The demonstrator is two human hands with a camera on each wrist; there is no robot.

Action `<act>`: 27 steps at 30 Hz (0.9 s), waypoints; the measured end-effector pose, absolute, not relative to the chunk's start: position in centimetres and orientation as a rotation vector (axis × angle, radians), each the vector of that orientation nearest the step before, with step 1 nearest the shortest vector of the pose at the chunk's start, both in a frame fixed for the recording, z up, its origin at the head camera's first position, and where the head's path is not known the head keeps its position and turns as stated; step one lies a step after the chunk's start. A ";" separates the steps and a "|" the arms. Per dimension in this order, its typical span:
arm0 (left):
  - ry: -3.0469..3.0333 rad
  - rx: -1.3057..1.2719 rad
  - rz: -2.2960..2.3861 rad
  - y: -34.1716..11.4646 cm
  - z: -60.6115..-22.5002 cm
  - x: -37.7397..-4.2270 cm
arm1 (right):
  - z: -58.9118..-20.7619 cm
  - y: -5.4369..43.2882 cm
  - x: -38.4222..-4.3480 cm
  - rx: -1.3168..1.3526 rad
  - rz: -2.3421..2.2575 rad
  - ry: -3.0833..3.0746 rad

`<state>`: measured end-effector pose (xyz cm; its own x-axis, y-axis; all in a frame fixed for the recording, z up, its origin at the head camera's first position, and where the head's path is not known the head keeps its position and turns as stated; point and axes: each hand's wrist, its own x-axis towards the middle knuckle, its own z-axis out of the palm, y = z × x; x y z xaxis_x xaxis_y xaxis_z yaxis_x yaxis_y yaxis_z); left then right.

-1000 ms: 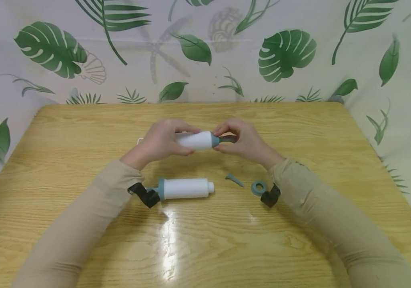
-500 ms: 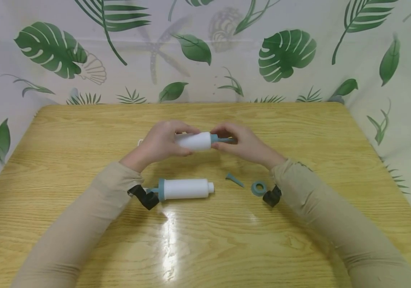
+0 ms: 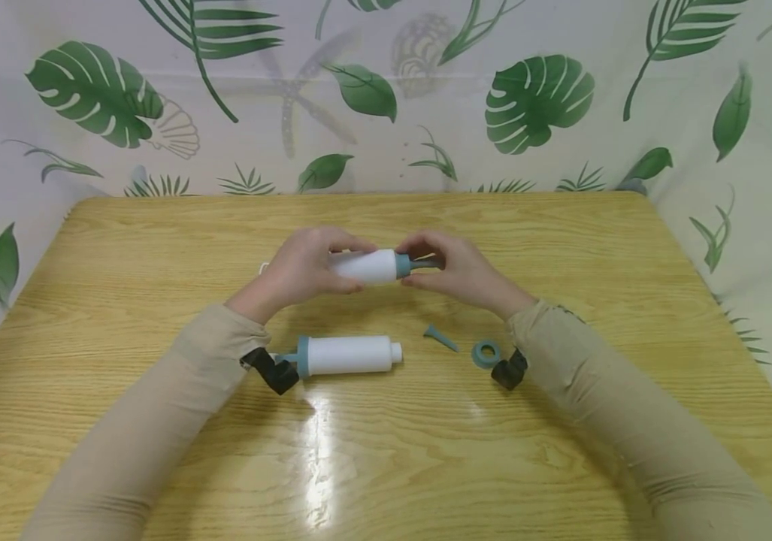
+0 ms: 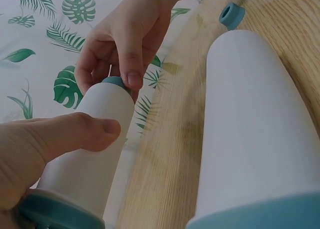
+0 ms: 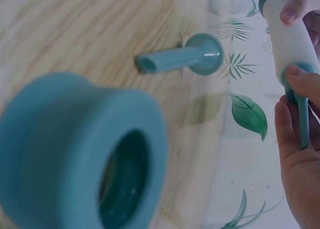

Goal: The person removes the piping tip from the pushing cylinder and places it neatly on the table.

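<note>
My left hand (image 3: 301, 263) grips a white cylindrical tube (image 3: 372, 267) with its thumb along the side, above the table. A teal collar (image 3: 403, 265) sits on the tube's right end, and a thin teal nozzle (image 5: 303, 124) sticks out of it. My right hand (image 3: 456, 263) pinches the collar between thumb and fingers, the nozzle running toward the palm. In the left wrist view the tube's near end has a wide teal rim (image 4: 60, 211). Below the hands lies a second white tube (image 3: 350, 355) with a teal rim at its left and a narrow white neck at its right.
A loose teal nozzle (image 3: 441, 338) with a flared end lies right of the second tube. Beyond it is a teal ring (image 3: 477, 354), close to the right wrist's black camera (image 3: 510, 370). A leaf-print cloth (image 3: 386, 128) hangs behind the wooden table (image 3: 386, 466).
My right hand's fingers have shifted slightly left and round the collar, and the nozzle's angle has changed a little. The left hand keeps its grip; the things on the table have not moved.
</note>
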<state>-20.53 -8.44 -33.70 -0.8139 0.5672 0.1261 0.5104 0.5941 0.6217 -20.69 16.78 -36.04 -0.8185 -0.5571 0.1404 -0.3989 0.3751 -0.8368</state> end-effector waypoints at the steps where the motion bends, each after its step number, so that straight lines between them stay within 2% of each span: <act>1: 2.729 0.924 1.024 -8.4 -33.7 -20.5 | -36.0 16.8 -20.7 -0.873 -1.434 2.465; 15: 2.721 0.908 1.047 -8.6 -33.7 -20.4 | -35.7 17.2 -20.8 -0.755 -1.338 2.433; 27: 2.712 0.931 1.047 -8.6 -33.4 -20.7 | -35.7 17.2 -21.0 -0.863 -1.486 2.367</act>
